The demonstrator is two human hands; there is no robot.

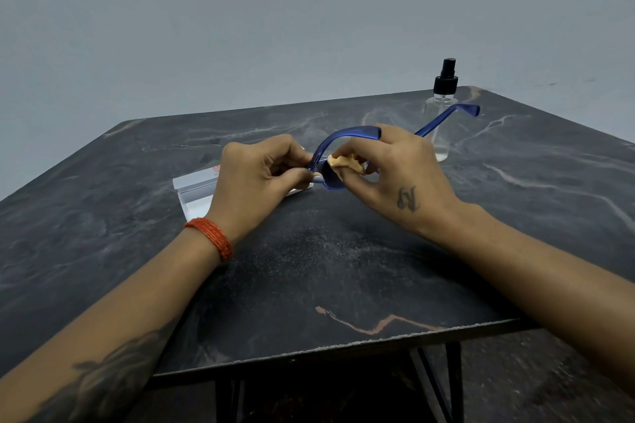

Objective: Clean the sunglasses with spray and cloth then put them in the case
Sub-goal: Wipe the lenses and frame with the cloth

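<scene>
- Plain grey wall stands behind a dark, marble-patterned bench (343, 268) with pale veins, on which everything in play sits or is held just above.
- Blue translucent plastic sunglasses (347, 134) are held in the air over the middle of the bench, between both hands. Their front runs roughly left to right across the view, and one temple arm sticks out to the far right, crossing in front of the bottle.
- Left hand (261, 178) has thumb and fingers curled in a pinch on the left end of the frame, steadying it.
- Right hand (395, 175) pinches a small bunched beige cloth (345, 162) against the lens, fingers curled round it; the wiping looks under way.
- White open case (197, 189) lies on the bench just behind and below the left hand, so that hand is the nearer one for stowing; the glasses would travel down and leftward, and their temples would need folding first, as I judge it.
- Clear spray bottle with black pump top (443, 106) stands upright far right, well apart from the case.
- Hidden: the left hand covers most of the case, so its full shape is unclear. The right hand covers one lens, and the other temple cannot be made out.
</scene>
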